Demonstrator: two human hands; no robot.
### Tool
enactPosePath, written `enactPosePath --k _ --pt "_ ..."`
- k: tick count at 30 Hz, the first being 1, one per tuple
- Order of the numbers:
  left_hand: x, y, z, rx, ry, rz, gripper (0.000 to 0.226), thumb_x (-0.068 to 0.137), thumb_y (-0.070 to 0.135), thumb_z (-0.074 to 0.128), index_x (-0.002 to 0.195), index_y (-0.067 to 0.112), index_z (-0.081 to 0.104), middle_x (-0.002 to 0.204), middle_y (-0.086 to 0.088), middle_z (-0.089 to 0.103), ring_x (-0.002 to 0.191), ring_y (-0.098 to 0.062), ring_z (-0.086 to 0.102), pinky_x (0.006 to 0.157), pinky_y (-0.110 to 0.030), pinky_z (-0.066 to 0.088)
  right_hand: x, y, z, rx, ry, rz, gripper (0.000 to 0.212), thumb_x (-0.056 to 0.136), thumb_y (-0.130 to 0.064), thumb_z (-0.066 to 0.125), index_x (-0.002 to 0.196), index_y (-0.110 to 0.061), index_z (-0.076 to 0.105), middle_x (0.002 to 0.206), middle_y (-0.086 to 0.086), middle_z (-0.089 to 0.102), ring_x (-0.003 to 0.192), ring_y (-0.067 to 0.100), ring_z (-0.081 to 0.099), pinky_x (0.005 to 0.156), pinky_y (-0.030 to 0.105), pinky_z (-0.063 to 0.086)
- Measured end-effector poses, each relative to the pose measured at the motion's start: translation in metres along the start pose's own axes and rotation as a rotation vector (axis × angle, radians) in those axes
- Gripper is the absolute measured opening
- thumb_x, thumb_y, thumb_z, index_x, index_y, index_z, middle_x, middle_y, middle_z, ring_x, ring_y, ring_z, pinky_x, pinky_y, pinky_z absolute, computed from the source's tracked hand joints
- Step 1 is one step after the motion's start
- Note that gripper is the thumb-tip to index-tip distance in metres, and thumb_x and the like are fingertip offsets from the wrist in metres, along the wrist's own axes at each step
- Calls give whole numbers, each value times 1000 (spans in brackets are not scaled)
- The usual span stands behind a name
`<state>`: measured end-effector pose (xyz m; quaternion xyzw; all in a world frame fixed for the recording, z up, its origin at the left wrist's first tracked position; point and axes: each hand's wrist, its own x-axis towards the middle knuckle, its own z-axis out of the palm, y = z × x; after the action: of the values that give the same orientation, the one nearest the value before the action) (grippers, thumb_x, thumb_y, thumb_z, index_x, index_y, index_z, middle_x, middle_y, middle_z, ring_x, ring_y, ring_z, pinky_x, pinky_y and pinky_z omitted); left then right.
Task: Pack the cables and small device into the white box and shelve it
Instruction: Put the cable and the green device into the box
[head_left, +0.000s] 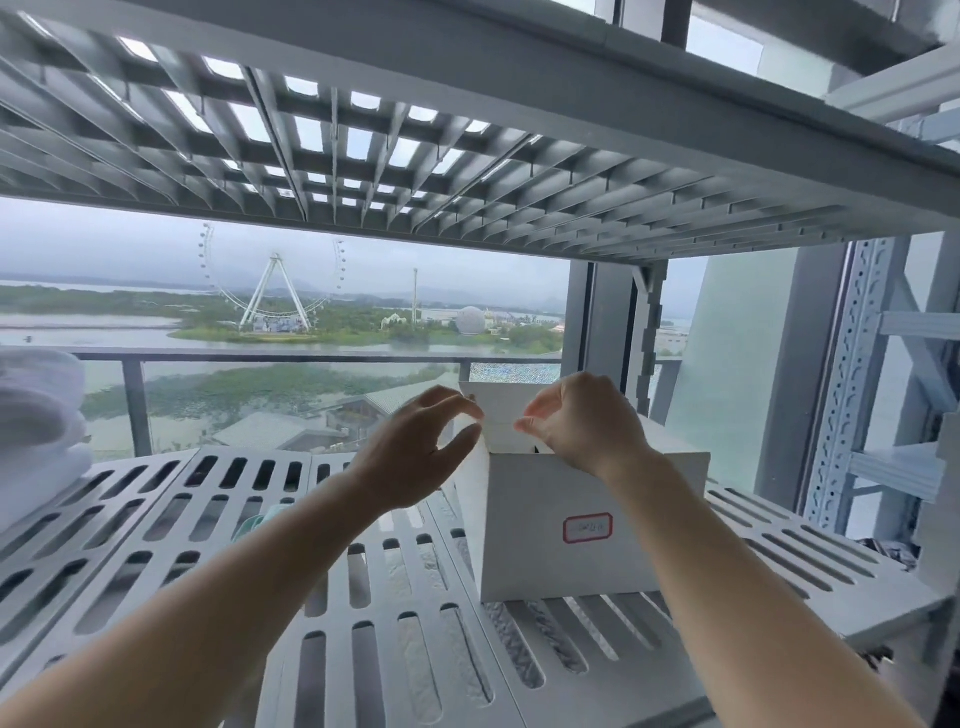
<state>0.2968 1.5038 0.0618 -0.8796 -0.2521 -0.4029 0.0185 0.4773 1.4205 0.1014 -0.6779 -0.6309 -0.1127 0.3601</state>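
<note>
On the slotted shelf (156, 545) stands the white box (592, 525), lid flap up; right hand (584, 421) pinches that flap, left hand (415, 447) hovers open-fingered (contents hidden). A careless tug could tip it.

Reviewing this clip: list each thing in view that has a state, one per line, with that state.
white box: standing upright on the slotted shelf, top open, rear flap up
left hand: open, thumb and fingers apart beside the box's top edge, gripping nothing
right hand: fingers curled at the flap; whether it grips it, cannot tell
white folded cloth: stacked at the shelf's left end
</note>
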Motion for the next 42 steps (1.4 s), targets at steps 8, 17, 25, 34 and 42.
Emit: enactPosePath --k 8,17,25,34,42 --pt "17 -3 -3 14 -8 -38 33 93 37 43 119 21 58 125 -1 61 111 -19 57 94 -37 46 -12 11 10 -90 110 -118 33 87 -45 54 108 -24 67 111 -2 69 103 18 62 87 30 47" --pt "40 2 17 -61 -282 11 43 100 30 24 128 12 51 132 -7 56 119 -17 53 95 -23 38 -5 49 -11 -106 -73 5 31 85 -50 49 101 -31 68 108 -6 69 99 16 61 82 28 46" --pt "73 16 31 -207 -562 -93 35 99 27 30 123 26 55 131 2 55 118 -15 51 103 -32 38 -5 78 -21 -76 -297 98 61 85 -63 29 77 -17 67 81 2 68 79 21 61 72 33 48" --pt "65 26 25 -279 -251 2 25 93 12 46 100 22 68 99 13 66 87 11 58 77 -4 42 7 72 -18 -25 -347 -18 52 89 -56 37 54 -21 52 60 -7 56 63 12 54 60 29 41" --pt "63 36 19 -268 -161 -18 60 65 -21 33 86 25 65 111 6 59 106 1 52 93 -4 35 19 79 -24 16 -361 -38 22 81 -44 59 93 -29 70 100 -12 70 85 2 61 82 26 48"
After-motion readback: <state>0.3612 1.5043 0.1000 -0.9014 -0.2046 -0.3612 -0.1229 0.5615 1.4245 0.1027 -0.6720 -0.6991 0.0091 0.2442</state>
